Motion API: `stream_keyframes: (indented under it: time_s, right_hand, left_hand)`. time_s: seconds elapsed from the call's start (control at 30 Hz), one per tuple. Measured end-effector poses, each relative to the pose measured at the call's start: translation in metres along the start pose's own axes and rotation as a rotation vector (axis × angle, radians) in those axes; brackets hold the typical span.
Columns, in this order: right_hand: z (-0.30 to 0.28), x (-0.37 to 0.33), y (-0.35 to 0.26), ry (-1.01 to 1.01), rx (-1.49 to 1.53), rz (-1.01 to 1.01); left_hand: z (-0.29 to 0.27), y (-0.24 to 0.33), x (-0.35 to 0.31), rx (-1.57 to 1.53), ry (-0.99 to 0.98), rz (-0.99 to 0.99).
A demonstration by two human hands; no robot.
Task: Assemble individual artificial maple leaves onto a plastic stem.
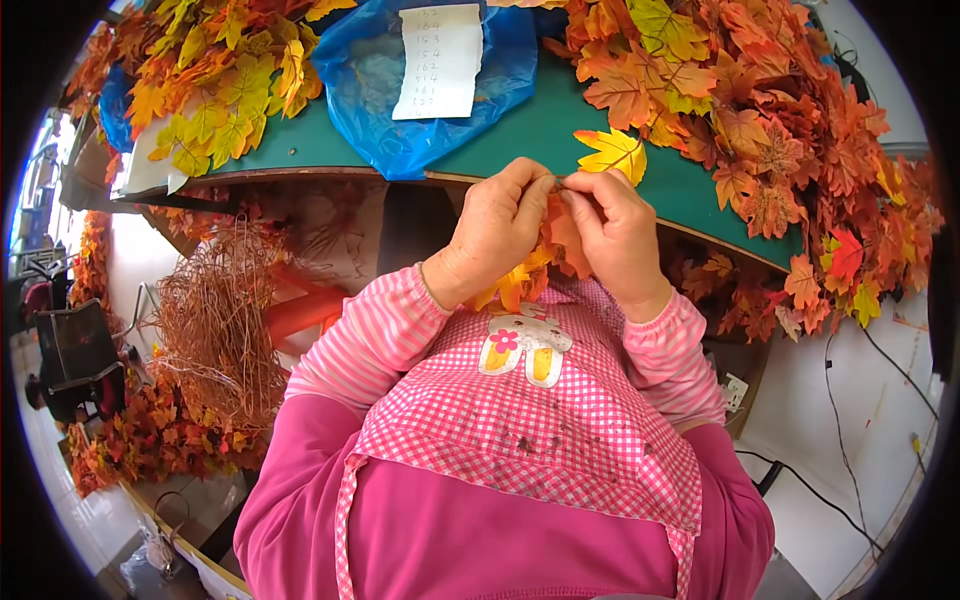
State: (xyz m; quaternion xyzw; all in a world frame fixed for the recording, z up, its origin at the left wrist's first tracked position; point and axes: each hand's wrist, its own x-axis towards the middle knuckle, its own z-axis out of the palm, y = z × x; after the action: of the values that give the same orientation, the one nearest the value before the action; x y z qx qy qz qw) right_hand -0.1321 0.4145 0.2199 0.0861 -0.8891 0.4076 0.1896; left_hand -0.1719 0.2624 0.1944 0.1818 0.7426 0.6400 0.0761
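Note:
My left hand and my right hand meet in front of my chest, at the near edge of the green table. Thumbs and index fingers are pinched together fingertip to fingertip. A small dark bit, apparently a stem, shows between them. Below the pinch hang orange artificial maple leaves, with yellow-orange leaves lower down against my apron. My palms hide part of these leaves. Just beyond my right hand, a single yellow maple leaf lies on the table.
A blue plastic bag with a handwritten paper slip lies on the green table. Leaf heaps stand at left and right. Below left are a tangle of brown wire-like stems and a red stool-like object. Black cables trail at right.

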Motion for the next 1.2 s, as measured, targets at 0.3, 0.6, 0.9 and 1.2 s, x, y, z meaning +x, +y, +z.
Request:
stream_keyframes:
  time_s: [0.3,0.6,0.9,1.2]
  right_hand:
    - [-0.019,0.011,0.005,-0.100,0.254,0.050]
    - [-0.038,0.014,0.001,-0.270,1.100,0.636]
    - [-0.045,0.018,0.012,-0.421,0.792,0.574]
    - [-0.049,0.025,0.013,-0.382,0.905,0.530]
  left_hand:
    - [-0.022,-0.005,0.002,-0.221,-0.153,-0.060]
    - [-0.039,0.015,0.001,-0.122,-0.258,0.016]
    - [-0.029,0.025,0.008,0.597,-0.221,0.569]
    - [0.000,0.042,0.014,0.290,-0.122,0.423]
